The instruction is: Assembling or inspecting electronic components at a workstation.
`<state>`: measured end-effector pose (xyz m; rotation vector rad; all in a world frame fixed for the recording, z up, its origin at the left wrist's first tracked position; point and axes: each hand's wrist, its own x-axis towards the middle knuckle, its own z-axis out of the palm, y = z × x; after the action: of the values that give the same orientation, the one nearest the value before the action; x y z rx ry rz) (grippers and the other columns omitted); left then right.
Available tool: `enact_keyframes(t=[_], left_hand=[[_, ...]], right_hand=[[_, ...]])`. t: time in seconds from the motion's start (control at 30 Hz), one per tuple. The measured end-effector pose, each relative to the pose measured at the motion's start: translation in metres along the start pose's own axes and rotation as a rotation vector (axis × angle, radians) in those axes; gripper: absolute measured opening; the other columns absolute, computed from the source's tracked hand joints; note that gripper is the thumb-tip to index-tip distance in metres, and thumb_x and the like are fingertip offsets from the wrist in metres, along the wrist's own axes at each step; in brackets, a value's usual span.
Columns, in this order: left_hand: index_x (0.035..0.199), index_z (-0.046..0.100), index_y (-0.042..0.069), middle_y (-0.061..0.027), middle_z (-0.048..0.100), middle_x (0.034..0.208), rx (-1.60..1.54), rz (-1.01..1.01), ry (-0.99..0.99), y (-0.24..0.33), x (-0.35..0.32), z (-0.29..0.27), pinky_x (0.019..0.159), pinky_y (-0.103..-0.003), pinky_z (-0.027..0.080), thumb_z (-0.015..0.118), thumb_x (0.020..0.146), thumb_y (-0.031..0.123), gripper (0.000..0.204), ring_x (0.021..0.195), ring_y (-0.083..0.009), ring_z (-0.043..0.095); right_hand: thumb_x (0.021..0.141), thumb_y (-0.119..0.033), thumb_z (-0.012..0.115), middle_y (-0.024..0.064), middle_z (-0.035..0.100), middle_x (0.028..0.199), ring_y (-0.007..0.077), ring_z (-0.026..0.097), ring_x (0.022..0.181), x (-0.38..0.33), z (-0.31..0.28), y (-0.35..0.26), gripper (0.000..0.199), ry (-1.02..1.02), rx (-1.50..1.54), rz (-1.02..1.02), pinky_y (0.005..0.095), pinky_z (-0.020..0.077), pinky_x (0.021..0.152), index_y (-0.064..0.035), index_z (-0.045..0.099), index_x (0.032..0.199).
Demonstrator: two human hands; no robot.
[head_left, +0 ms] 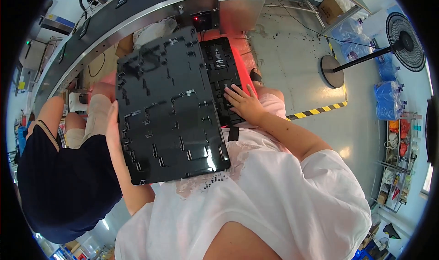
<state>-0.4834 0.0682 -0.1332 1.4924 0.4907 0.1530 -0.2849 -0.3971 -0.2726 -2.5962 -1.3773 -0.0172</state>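
A large black moulded plastic tray (167,106), with shaped ridges and recesses, is tilted in front of my body. My left hand (113,118) grips its left edge; part of that hand is hidden behind the tray. To its right, partly covered by it, lies a second black tray (211,44) with dark flat rectangular pieces that carry pale labels (220,58). My right hand (246,103) rests on this second tray, fingers stretched out over its near part. A red surface (241,65) shows along the right side of the second tray.
Beyond the trays runs a workbench or conveyor (151,19) with a metal box (240,10) at its edge. A seated co-worker in a dark top (68,182) is close on my left. At right stand a black fan (404,42), wrapped blue bottles (388,100) and a shelf rack (397,168).
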Motion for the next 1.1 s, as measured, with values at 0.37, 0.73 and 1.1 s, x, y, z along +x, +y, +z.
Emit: enact_keyframes(t=[0.37,0.73,1.1], left_hand=[[0.099,0.063,-0.007,-0.0102,0.064,0.082,0.343,0.033,0.249,-0.136,0.121,0.174,0.073,-0.026,0.045,0.05,0.094,0.044,0.052,0.078,-0.0157,0.058],[0.112,0.059,-0.003,-0.0288,0.062,0.1,0.852,0.177,0.129,-0.143,0.14,0.215,0.085,-0.042,0.046,0.055,0.09,0.038,0.047,0.098,-0.0415,0.06],[0.1,0.062,-0.002,-0.0237,0.063,0.087,0.713,0.11,0.117,-0.126,0.133,0.203,0.079,-0.044,0.048,0.06,0.088,0.023,0.028,0.086,-0.0386,0.062]], right_hand=[[0.09,-0.049,0.054,0.0108,0.065,0.083,0.0235,0.064,0.08,0.071,-0.032,0.009,0.051,0.25,1.617,0.791,0.0349,0.0493,0.07,0.0012,0.06,0.098],[0.082,-0.034,0.065,0.0301,0.06,0.107,0.0416,0.063,0.094,0.063,-0.027,0.035,0.054,-0.201,0.758,1.028,0.0459,0.0507,0.083,0.0071,0.05,0.113],[0.083,-0.054,0.06,0.0169,0.064,0.073,0.0292,0.065,0.079,0.101,-0.09,0.062,0.06,-0.758,0.295,0.348,0.0414,0.0505,0.073,0.0057,0.065,0.087]])
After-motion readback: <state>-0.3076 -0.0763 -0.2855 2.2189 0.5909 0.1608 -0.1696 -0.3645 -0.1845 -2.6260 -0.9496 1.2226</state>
